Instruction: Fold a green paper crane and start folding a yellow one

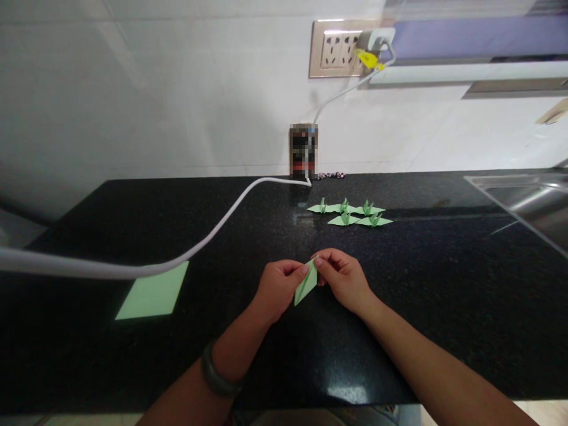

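Note:
A green piece of folded paper (307, 285), narrow and diamond-like, is held between my two hands above the black counter. My left hand (279, 288) pinches its upper left edge with thumb and fingers. At the top corner, my right hand (342, 277) grips the paper the same way, its thumb on the near face. Beyond the hands stand several green paper cranes (346, 219) in two rows, wings spread. Off to the left lies a flat green sheet of paper (153, 294), perhaps a stack, its top edge partly covered by a cable.
The white cable (213, 236) sweeps across the left side toward a phone-like device (303, 151) leaning on the wall. A socket panel (339, 49) with a plugged-in charger is above. A beaded strand (331, 175) lies by the wall. A metal sink (528, 195) is at right.

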The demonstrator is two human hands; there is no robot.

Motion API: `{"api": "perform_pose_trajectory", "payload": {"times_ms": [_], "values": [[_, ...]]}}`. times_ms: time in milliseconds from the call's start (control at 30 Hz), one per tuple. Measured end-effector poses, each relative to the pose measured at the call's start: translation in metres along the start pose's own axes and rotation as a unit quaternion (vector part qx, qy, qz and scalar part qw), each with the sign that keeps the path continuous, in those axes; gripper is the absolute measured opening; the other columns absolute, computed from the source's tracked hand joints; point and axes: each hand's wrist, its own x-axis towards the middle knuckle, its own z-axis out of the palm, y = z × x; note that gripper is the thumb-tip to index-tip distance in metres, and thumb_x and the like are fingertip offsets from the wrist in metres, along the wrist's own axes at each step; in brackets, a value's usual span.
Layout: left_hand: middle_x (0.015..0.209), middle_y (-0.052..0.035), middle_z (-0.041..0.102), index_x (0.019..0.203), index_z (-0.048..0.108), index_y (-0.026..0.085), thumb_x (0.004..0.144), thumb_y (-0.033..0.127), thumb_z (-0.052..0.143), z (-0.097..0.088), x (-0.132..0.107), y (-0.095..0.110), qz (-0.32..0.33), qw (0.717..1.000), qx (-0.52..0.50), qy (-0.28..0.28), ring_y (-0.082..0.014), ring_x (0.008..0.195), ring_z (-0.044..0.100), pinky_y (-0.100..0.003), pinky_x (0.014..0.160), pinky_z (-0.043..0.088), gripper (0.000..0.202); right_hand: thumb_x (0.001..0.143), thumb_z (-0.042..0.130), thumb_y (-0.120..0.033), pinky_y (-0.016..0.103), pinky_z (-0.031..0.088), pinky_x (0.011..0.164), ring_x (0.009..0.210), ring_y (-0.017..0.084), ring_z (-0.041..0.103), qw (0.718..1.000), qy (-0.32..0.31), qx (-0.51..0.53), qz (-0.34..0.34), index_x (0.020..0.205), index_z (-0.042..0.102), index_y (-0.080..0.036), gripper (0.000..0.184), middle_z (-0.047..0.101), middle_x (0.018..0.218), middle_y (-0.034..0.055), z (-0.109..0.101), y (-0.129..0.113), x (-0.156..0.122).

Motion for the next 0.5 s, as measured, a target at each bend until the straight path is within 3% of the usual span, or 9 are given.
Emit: {"api": "perform_pose_trajectory", "payload": {"times_ms": [500], "values": [[0.061, -0.0041, 0.065, 0.069, 0.068, 0.012, 0.064, 0.033, 0.062, 0.0017, -0.0026, 0.0052, 0.019, 1.000, 0.019, 0.013, -0.0132, 0.053, 0.055, -0.023, 0.051, 0.041, 0.022, 0.079, 0.047, -0.035, 0.021, 0.038, 0.044, 0.045, 0.008, 0.045, 1.000, 0.010, 0.015, 0.013, 0.081, 0.055, -0.015, 0.021, 0.049, 0.053, -0.0026, 0.0018, 0.0005, 0.0002]]}}
